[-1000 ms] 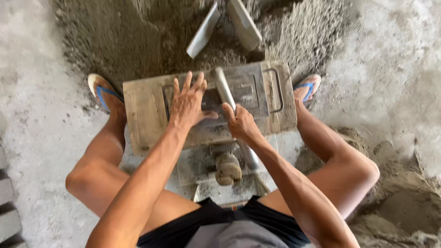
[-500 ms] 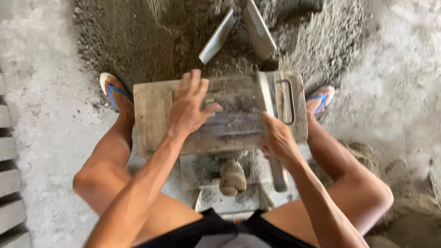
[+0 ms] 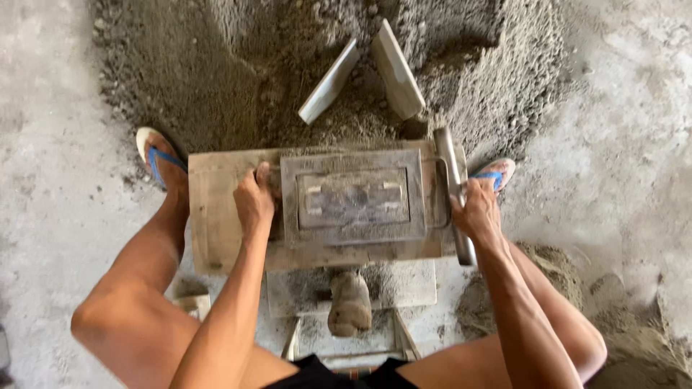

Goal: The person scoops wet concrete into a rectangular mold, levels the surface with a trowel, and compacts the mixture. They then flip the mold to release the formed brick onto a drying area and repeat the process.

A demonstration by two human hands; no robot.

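Grey rectangular metal block mould point(image 3: 352, 198) sits centred on worn wooden board point(image 3: 216, 209), left hand point(image 3: 254, 202) curled around its left edge, right hand point(image 3: 476, 212) fisted on grey metal rod point(image 3: 453, 184) at its right edge, heap of grey sand point(image 3: 238, 79) beyond.

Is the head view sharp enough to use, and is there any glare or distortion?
Head view: sharp on both hands, left and right, and the mould; soft daylight, faint shadows, no glare; pale floor slightly washed out; wide-angle stretch towards the edges.
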